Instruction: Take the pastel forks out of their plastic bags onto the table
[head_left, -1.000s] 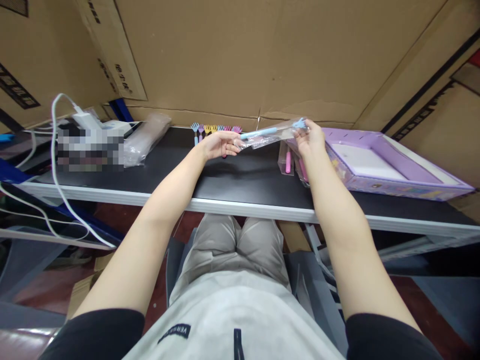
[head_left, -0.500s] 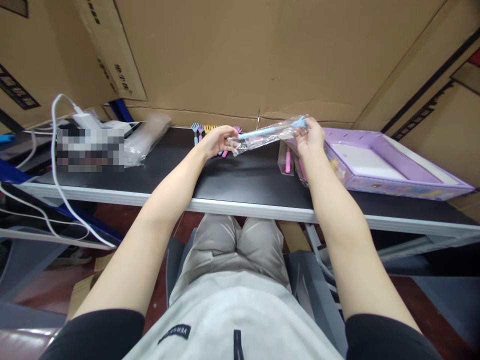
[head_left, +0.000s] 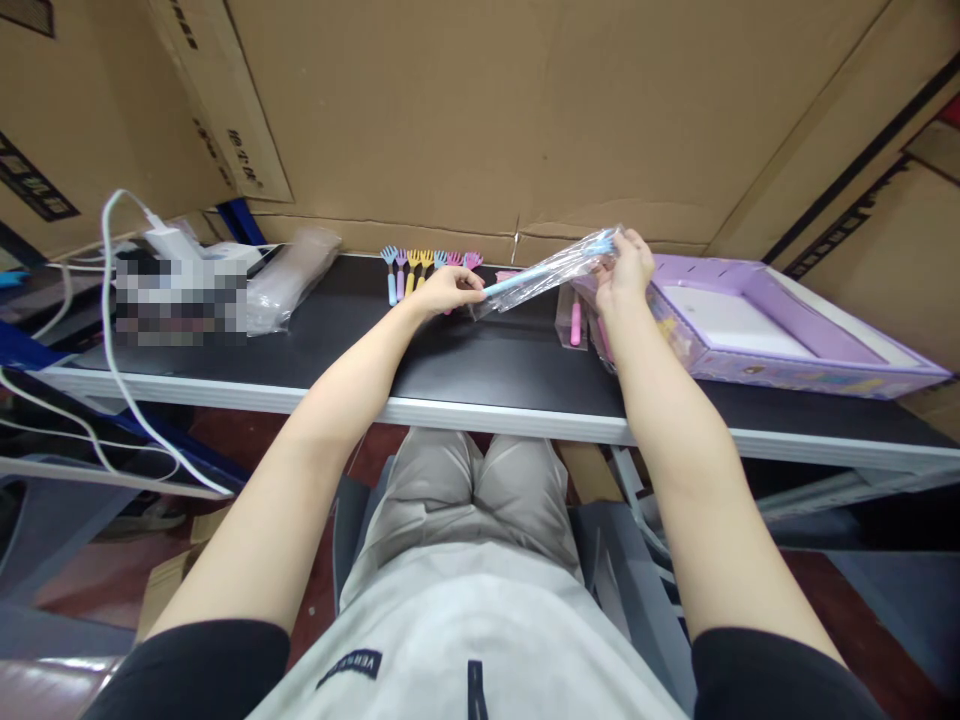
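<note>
A light blue back scratcher (head_left: 525, 277) with a hand-shaped head is held slanting above the table, partly or wholly in a clear plastic sleeve (head_left: 559, 275). My left hand (head_left: 450, 290) pinches its lower, handle end between thumb and fingers. At the other end my right hand (head_left: 624, 270) grips the sleeve around the blue head. Behind my left hand, several back scratchers (head_left: 412, 270) in blue, purple, yellow and pink lie in a row, some of their handles hidden by that hand. Under my right wrist are clear packs with pink handles (head_left: 575, 322).
A purple open box (head_left: 817, 372) stands at the right. To the left lie empty-looking clear plastic sleeves (head_left: 292, 275), beside a white charger (head_left: 176, 240) with a cable (head_left: 109, 290) hanging over the edge. Cardboard (head_left: 450, 120) walls the back of the black table (head_left: 337, 350).
The left hand has moved down slightly and closed its pinch on the handle end. The back scratcher is now tilted more steeply, and more of the row behind shows.
</note>
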